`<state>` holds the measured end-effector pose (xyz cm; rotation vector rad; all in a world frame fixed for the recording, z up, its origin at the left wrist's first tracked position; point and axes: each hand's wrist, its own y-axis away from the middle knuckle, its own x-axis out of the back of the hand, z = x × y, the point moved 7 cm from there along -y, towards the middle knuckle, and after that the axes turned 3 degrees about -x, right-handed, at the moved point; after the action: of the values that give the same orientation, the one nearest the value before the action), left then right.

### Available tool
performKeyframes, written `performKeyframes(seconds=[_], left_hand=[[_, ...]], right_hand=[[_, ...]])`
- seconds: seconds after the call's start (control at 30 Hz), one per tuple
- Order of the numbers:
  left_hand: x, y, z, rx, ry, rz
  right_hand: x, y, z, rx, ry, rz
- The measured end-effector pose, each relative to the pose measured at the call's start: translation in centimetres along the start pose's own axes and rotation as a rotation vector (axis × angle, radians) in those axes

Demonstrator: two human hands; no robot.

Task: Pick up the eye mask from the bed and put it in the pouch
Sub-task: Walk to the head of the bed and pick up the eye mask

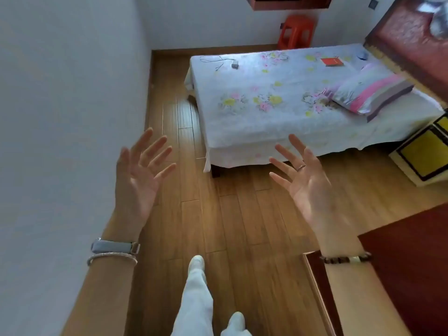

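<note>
The bed (278,132) with a floral sheet stands ahead of me, across the wooden floor. A small blue-grey soft item (363,55), possibly the eye mask, lies at its far right by the headboard. Next to it lies a flat red rectangular item (332,61); I cannot tell whether it is the pouch. My left hand (138,173) and my right hand (306,180) are raised in front of me, palms toward the camera and fingers spread. Both hold nothing and hover over the floor, short of the bed's near edge.
A striped pillow (371,95) lies on the bed's right side. A small grey box with a cable (234,65) sits at the far left corner. An orange stool (297,32) stands beyond the bed. A white wall (60,117) is on my left, dark red furniture (407,267) at right.
</note>
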<state>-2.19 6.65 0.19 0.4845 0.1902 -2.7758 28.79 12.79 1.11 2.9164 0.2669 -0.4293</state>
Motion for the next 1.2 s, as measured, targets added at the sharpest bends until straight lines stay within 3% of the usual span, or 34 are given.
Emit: performKeyframes(seconds=[0.3, 0.7, 1.2], left_hand=[[8.1, -10.0, 2.0, -0.015, -0.009, 0.117], [14.3, -24.0, 4.0, 0.020, -0.086, 0.033], [19.2, -43.2, 3.0, 0.021, -0.057, 0.058]], right_hand=[[-7.7, -10.0, 1.8, -0.032, 0.030, -0.038], [-19.6, -23.9, 1.5, -0.031, -0.022, -0.050], [-25.7, -43.2, 2.8, -0.055, -0.035, -0.042]])
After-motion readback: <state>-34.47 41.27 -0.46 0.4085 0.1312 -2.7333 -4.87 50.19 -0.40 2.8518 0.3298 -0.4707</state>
